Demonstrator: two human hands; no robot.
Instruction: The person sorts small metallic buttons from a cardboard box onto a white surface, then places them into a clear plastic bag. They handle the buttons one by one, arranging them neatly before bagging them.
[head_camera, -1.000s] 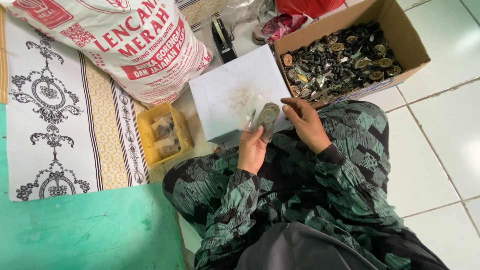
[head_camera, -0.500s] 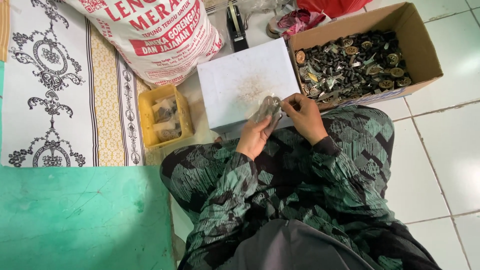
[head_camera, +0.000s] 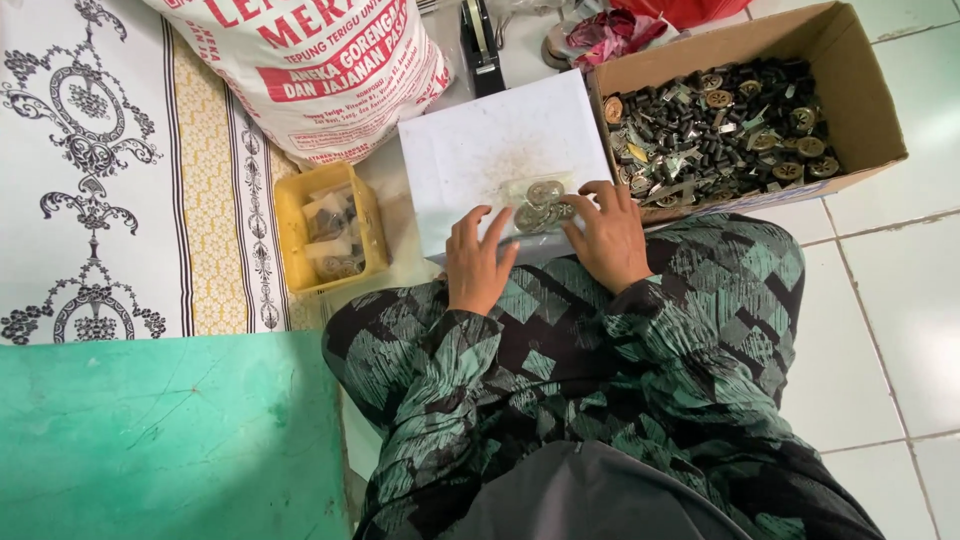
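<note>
The left hand (head_camera: 478, 262) and right hand (head_camera: 608, 236) lie flat, fingers spread, pressing a small clear bag of round metal pieces (head_camera: 538, 205). The bag rests on a white box (head_camera: 470, 160), beside a cardboard box (head_camera: 860, 100) of parts.

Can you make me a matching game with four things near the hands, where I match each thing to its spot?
Things:
1. small clear plastic bag of round metal discs
2. brown cardboard box of dark metal parts
3. small yellow plastic tray
4. big white sack with red print

Places:
A. far left, lying on the patterned cloth
B. on the white board, between both hands
C. left of the white board
D. right of the white board

Pairs: 1-B, 2-D, 3-C, 4-A
</note>
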